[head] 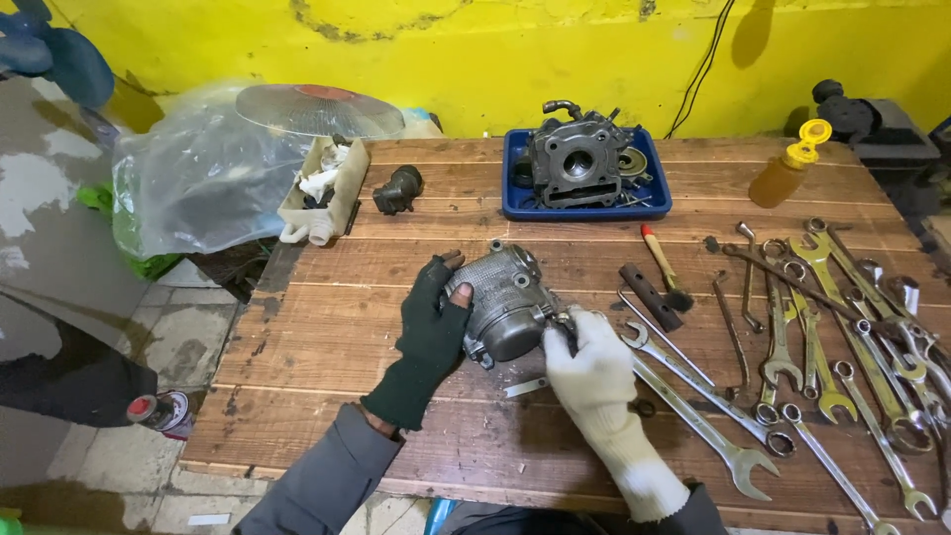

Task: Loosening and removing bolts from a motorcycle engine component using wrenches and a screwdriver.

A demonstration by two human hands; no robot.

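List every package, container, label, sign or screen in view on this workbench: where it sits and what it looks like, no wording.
Blue tray: back centre of the bench, rectangular, holding a grey engine part.
Amber bottle: back right, lying tilted, yellow nozzle cap.
Clear plastic bag: back left corner, crumpled, bulky.
Cream box: beside the bag, open, worn, white scraps inside.
No signs or screens in view.

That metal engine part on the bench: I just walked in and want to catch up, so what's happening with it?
A person holds the grey engine part on the wooden bench with both hands. The left hand, in a dark fingerless glove, steadies its side. The right hand, in a white glove, is at its lower right edge. Wrenches lie spread out to the right, and a blue tray with another engine piece sits at the back.
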